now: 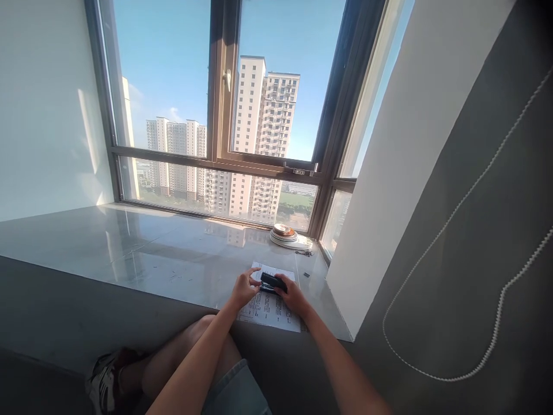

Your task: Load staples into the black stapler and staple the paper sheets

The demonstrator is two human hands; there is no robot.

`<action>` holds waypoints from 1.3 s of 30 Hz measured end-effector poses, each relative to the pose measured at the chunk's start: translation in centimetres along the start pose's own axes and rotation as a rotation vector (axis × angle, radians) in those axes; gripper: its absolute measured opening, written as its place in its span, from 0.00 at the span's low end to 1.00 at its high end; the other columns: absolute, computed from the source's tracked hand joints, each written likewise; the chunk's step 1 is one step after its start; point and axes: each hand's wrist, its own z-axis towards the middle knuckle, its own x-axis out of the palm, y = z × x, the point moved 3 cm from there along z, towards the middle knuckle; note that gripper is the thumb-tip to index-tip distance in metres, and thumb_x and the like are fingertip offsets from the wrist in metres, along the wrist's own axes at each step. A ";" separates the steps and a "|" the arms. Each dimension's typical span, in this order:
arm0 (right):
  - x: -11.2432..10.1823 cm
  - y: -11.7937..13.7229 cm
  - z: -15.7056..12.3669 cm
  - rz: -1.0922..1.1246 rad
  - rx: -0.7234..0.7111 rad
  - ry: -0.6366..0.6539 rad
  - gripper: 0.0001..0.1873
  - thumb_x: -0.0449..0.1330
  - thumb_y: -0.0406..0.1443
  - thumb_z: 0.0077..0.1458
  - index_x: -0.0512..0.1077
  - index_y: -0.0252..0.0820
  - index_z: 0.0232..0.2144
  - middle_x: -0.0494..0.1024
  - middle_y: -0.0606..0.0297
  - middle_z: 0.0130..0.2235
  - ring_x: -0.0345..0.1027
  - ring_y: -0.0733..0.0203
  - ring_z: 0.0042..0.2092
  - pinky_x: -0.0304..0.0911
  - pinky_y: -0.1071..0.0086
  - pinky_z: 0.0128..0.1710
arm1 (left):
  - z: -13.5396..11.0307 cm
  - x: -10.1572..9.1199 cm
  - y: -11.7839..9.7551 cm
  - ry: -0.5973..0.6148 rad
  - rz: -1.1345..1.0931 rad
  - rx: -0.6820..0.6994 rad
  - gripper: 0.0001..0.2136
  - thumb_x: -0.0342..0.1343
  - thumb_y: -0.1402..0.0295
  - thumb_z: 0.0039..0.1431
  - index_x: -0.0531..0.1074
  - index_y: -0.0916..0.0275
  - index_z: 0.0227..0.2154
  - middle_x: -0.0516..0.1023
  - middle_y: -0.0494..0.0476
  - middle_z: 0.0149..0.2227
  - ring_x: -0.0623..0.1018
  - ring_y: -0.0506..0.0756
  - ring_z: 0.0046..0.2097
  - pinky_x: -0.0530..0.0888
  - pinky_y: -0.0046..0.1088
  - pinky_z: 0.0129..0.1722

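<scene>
A black stapler (270,282) lies over printed paper sheets (272,314) on the window ledge, its top arm raised from its base at the left end. My right hand (292,293) is closed around the stapler's right end. From the left, my left hand (245,289) reaches to the stapler's front end, index finger stretched out above it and the other fingertips close to its jaw. Whether those fingertips touch a small part there is too fine to make out.
A stack of round plate-like items (284,235) stands in the ledge's far right corner, beside a dark thin tangled item (305,253). A small dark block (306,275) lies right of the paper. A beaded cord (449,222) hangs at the right. My bent leg (173,351) is below the ledge (129,248).
</scene>
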 end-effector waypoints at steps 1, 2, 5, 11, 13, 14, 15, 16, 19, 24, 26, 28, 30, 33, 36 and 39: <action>0.0 0.1 0.0 -0.003 0.002 0.006 0.23 0.60 0.38 0.58 0.70 0.46 0.56 0.78 0.61 0.53 0.72 0.51 0.54 0.64 0.56 0.58 | 0.1 -0.1 0.2 0.005 -0.006 -0.021 0.30 0.60 0.74 0.50 0.71 0.63 0.59 0.86 0.57 0.35 0.84 0.60 0.42 0.76 0.40 0.53; -0.1 0.3 -0.1 -0.005 0.002 0.012 0.22 0.60 0.38 0.58 0.71 0.46 0.55 0.78 0.61 0.52 0.72 0.51 0.53 0.65 0.56 0.57 | 0.1 -0.1 0.4 0.007 -0.008 -0.051 0.29 0.60 0.74 0.50 0.72 0.63 0.58 0.86 0.57 0.35 0.84 0.59 0.42 0.77 0.39 0.52; -0.1 1.1 -0.1 -0.005 -0.001 0.020 0.21 0.61 0.38 0.58 0.72 0.46 0.54 0.79 0.61 0.50 0.73 0.52 0.49 0.67 0.57 0.54 | -0.1 -0.7 0.9 -0.070 0.067 -0.130 0.20 0.56 0.74 0.56 0.76 0.61 0.52 0.86 0.59 0.39 0.84 0.59 0.45 0.76 0.36 0.50; -0.4 2.2 -0.7 -0.050 0.081 -0.018 0.22 0.64 0.42 0.55 0.75 0.44 0.52 0.81 0.61 0.45 0.74 0.51 0.45 0.69 0.57 0.49 | -0.8 -1.7 1.2 -0.257 0.494 -0.214 0.17 0.53 0.73 0.60 0.77 0.65 0.50 0.79 0.70 0.51 0.75 0.65 0.57 0.68 0.42 0.58; -1.0 2.4 -1.8 -0.066 0.116 -0.043 0.22 0.64 0.43 0.55 0.75 0.45 0.52 0.81 0.61 0.46 0.74 0.50 0.47 0.69 0.57 0.49 | -0.8 -1.6 1.4 -0.224 0.532 -0.254 0.16 0.52 0.72 0.60 0.77 0.66 0.49 0.78 0.71 0.51 0.74 0.66 0.57 0.68 0.41 0.56; -1.5 2.4 -2.5 -0.071 0.133 -0.057 0.23 0.64 0.44 0.55 0.75 0.45 0.52 0.81 0.60 0.47 0.74 0.50 0.47 0.69 0.57 0.49 | -0.8 -1.6 1.4 -0.208 0.545 -0.260 0.16 0.52 0.72 0.60 0.77 0.65 0.49 0.78 0.71 0.50 0.74 0.66 0.56 0.69 0.40 0.55; -2.1 2.4 -3.3 -0.074 0.149 -0.072 0.23 0.64 0.44 0.56 0.75 0.46 0.53 0.80 0.60 0.47 0.74 0.49 0.48 0.69 0.57 0.49 | -0.9 -1.5 1.4 -0.198 0.555 -0.265 0.15 0.52 0.72 0.60 0.77 0.64 0.48 0.77 0.71 0.50 0.74 0.66 0.56 0.69 0.39 0.54; -2.8 2.4 -4.1 -0.078 0.164 -0.085 0.23 0.63 0.45 0.56 0.75 0.46 0.53 0.80 0.60 0.47 0.74 0.49 0.48 0.70 0.56 0.49 | -0.9 -1.4 1.3 -0.192 0.564 -0.274 0.14 0.53 0.71 0.60 0.78 0.63 0.47 0.77 0.70 0.50 0.74 0.66 0.56 0.69 0.39 0.54; -5.2 1.6 -5.8 -0.102 0.207 -0.135 0.23 0.64 0.47 0.55 0.76 0.45 0.51 0.81 0.59 0.47 0.74 0.48 0.48 0.69 0.55 0.50 | -1.1 -1.3 0.8 -0.192 0.577 -0.306 0.13 0.53 0.71 0.60 0.77 0.62 0.45 0.75 0.69 0.51 0.73 0.66 0.55 0.69 0.39 0.53; -8.7 -1.7 -4.8 -0.083 0.314 -0.199 0.29 0.54 0.57 0.60 0.77 0.43 0.49 0.80 0.56 0.50 0.74 0.47 0.50 0.72 0.57 0.48 | -1.2 -1.3 0.0 -0.207 0.556 -0.317 0.11 0.53 0.71 0.60 0.76 0.62 0.44 0.74 0.70 0.50 0.73 0.66 0.54 0.69 0.40 0.53; -9.8 -3.5 -3.3 -0.108 0.380 -0.301 0.34 0.42 0.57 0.65 0.77 0.42 0.48 0.78 0.54 0.53 0.73 0.47 0.53 0.72 0.56 0.49 | -1.3 -1.3 0.0 -0.216 0.541 -0.322 0.10 0.53 0.70 0.61 0.76 0.63 0.43 0.74 0.70 0.49 0.74 0.66 0.54 0.69 0.40 0.53; -10.3 -5.1 -1.7 -0.164 0.425 -0.328 0.33 0.42 0.56 0.65 0.77 0.40 0.47 0.79 0.52 0.52 0.73 0.47 0.54 0.71 0.53 0.52 | -1.3 -1.4 0.1 -0.226 0.525 -0.328 0.10 0.53 0.70 0.62 0.75 0.63 0.43 0.74 0.70 0.49 0.74 0.66 0.54 0.69 0.40 0.53; -10.2 -6.3 -0.1 -0.190 0.416 -0.243 0.27 0.53 0.54 0.61 0.78 0.41 0.45 0.79 0.52 0.52 0.73 0.47 0.55 0.69 0.52 0.55 | -1.3 -1.4 0.2 -0.233 0.509 -0.334 0.10 0.53 0.70 0.62 0.75 0.63 0.44 0.73 0.70 0.49 0.74 0.66 0.54 0.69 0.39 0.53; -9.3 -7.4 1.5 -0.193 0.367 -0.089 0.18 0.65 0.48 0.53 0.80 0.44 0.40 0.79 0.56 0.53 0.72 0.48 0.57 0.65 0.52 0.59 | -1.3 -1.5 0.4 -0.238 0.479 -0.347 0.10 0.53 0.71 0.62 0.75 0.63 0.45 0.73 0.69 0.48 0.74 0.65 0.53 0.69 0.38 0.53; -8.2 -8.0 2.5 -0.230 0.340 -0.005 0.14 0.68 0.45 0.52 0.81 0.45 0.39 0.79 0.55 0.53 0.71 0.47 0.59 0.59 0.50 0.63 | -1.3 -1.4 0.2 -0.257 0.437 -0.346 0.09 0.54 0.72 0.62 0.74 0.63 0.44 0.72 0.68 0.48 0.74 0.64 0.52 0.69 0.38 0.52; -6.3 -8.0 4.1 -0.253 0.300 -0.016 0.17 0.63 0.44 0.60 0.80 0.36 0.44 0.77 0.49 0.56 0.68 0.47 0.62 0.57 0.51 0.64 | -1.4 -1.6 -0.7 -0.342 0.361 -0.310 0.07 0.53 0.73 0.63 0.74 0.63 0.41 0.72 0.67 0.46 0.74 0.62 0.49 0.70 0.36 0.48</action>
